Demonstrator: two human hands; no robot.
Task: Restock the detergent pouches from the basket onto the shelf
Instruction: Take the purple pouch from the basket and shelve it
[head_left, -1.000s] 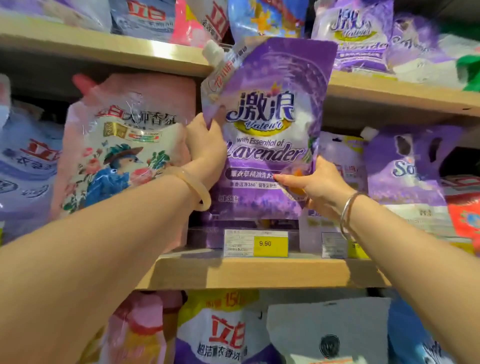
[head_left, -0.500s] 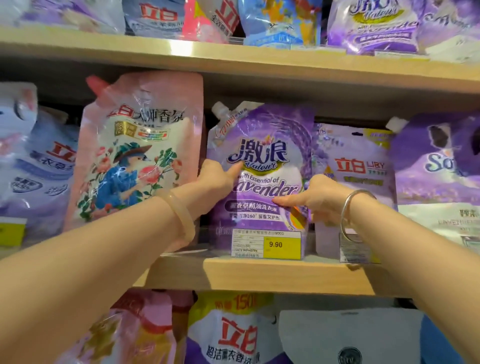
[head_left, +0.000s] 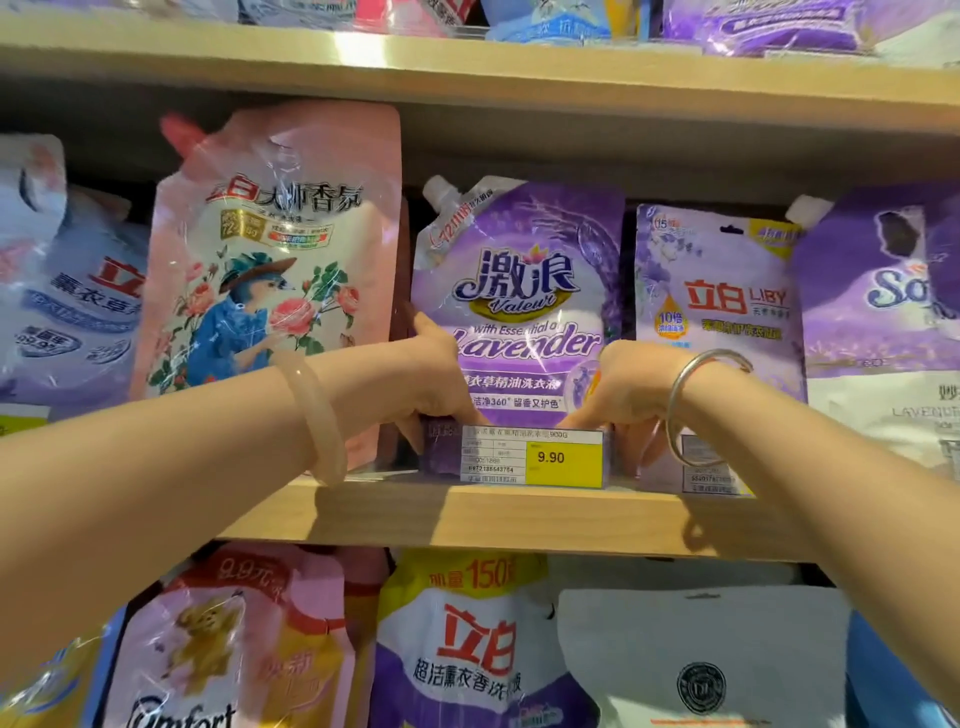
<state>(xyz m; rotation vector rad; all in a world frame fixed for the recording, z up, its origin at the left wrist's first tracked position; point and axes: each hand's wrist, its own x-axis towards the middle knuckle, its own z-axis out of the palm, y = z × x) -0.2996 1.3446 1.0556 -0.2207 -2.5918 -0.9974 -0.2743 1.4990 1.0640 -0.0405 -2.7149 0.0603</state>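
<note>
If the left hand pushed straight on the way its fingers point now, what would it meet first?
The left hand points into the shelf, fingers at the lower left edge of the purple lavender pouch. It would press that pouch first, or slip into the gap beside the pink pouch; depth is unclear.

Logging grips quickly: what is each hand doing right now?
Left hand: shut on the lavender pouch, low on its left edge.
Right hand: shut on the same pouch's lower right edge.
</note>
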